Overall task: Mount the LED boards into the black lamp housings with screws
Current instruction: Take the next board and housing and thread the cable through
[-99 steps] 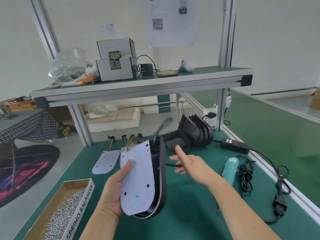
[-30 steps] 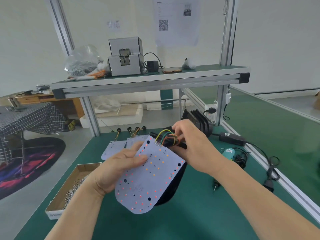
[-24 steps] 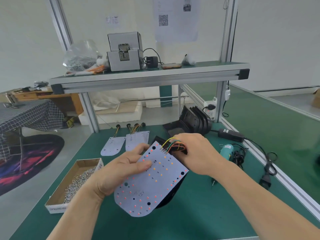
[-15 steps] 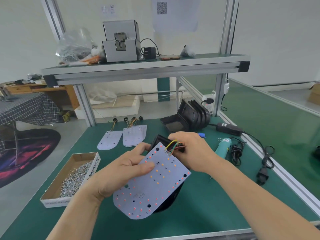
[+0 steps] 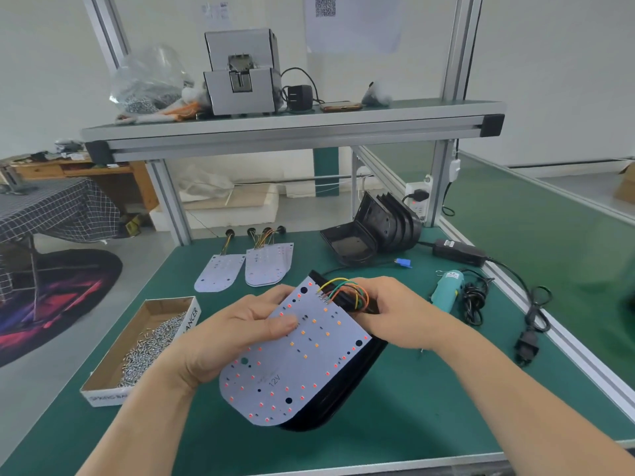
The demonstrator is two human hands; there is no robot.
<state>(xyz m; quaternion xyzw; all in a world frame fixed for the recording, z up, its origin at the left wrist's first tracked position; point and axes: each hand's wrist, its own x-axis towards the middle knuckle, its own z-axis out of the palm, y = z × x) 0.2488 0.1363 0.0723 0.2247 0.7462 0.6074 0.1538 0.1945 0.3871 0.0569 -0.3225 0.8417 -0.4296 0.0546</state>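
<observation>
— Fingers (image 5: 264, 300) of the left hand (image 5: 233, 341): what were they doing?
— They were curled round the left edge of a white LED board (image 5: 295, 362), thumb pressed on its face. The board was tilted, lying over a black lamp housing (image 5: 347, 389), both held up above the near middle of the green surface (image 5: 429, 424).
— And the right hand (image 5: 402, 317)?
— Its fingers were clenched on the far end of the housing, where coloured wires (image 5: 343, 286) looped from the board's top edge into the grip.
— What else was on the surface?
— A cardboard box (image 5: 161, 307) of screws (image 5: 151, 341) sat at the near left edge. Toward the far edge, left of centre, spare LED boards (image 5: 268, 266) lay flat. A stack of black housings (image 5: 385, 228) stood near the far right corner, and a teal electric screwdriver (image 5: 446, 290) lay by the right edge.
</observation>
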